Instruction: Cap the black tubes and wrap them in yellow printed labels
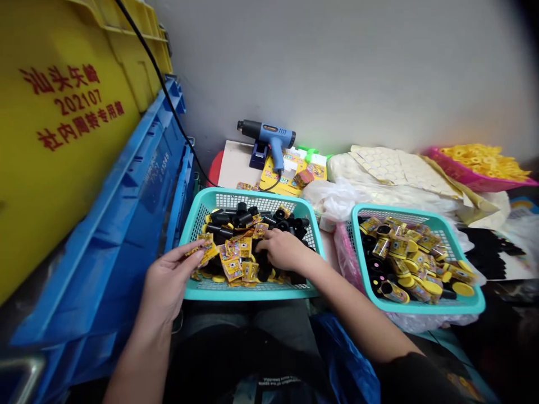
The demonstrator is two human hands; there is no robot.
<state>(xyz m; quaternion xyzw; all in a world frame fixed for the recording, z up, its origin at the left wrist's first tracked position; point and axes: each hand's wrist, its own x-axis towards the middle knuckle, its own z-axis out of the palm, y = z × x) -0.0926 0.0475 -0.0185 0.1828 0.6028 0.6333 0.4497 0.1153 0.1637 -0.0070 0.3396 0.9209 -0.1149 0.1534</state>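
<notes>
My left hand is closed, pinching several yellow printed labels over the left side of a turquoise basket. Inside the basket lie loose black plastic tubes and more yellow printed labels. My right hand reaches down into the basket's right half. Its fingers are curled among the black tubes, and their tips are partly hidden, so what they grip cannot be made out.
Right of it, a second turquoise basket holds label-wrapped tubes. Behind, a blue heat gun stands with its cable. Stacked blue and yellow crates wall off the left. A pink tray holds yellow parts.
</notes>
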